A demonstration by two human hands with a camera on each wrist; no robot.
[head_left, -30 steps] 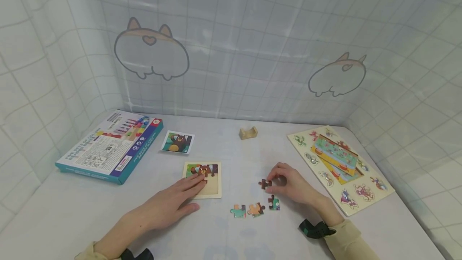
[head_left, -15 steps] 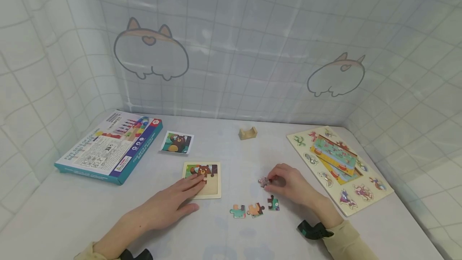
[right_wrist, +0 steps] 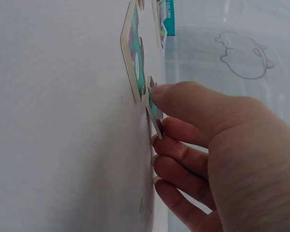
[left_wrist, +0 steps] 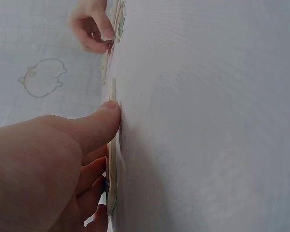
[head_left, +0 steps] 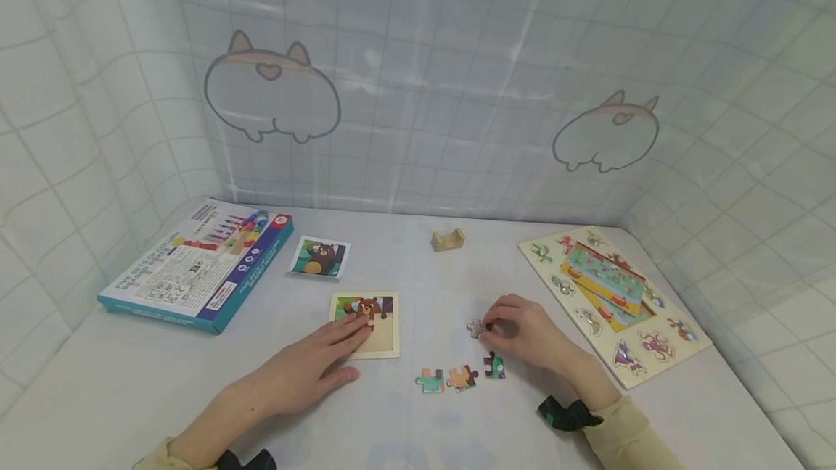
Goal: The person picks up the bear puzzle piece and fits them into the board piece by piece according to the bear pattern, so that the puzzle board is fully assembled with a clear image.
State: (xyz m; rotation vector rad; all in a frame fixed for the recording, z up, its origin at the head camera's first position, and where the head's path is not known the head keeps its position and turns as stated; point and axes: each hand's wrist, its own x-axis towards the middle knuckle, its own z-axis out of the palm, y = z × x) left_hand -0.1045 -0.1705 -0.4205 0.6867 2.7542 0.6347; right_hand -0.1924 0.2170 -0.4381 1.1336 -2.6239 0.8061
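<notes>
My left hand (head_left: pixel 320 363) lies with extended fingers over the left part of a square wooden puzzle board (head_left: pixel 388 343). A brown bear's head shows in the upper part of that board, and bare wood shows at its lower right. Some of the picture is hidden under the fingers. On the right, my right hand (head_left: pixel 525 332) pinches a small jigsaw piece (head_left: pixel 474 328) between thumb and fingers, tilted close to the tabletop in the right wrist view. Nearer me lie a teal-and-orange piece (head_left: pixel 431 381), an orange-and-brown piece (head_left: pixel 462 378) and a green-and-brown piece (head_left: pixel 494 366).
A bear picture card (head_left: pixel 320 258) lies behind the board. Far left is a flat teal-edged box (head_left: pixel 196 267). A small wooden block with a curved notch (head_left: pixel 448 240) stands at the back. On the right, a wooden animal board (head_left: pixel 610 339) carries colourful cards (head_left: pixel 607 278).
The jigsaw piece in my right hand looked dark brown and now looks pale and greyish, its tilt altered. The left hand stays on the board, and the loose pieces have not moved.
</notes>
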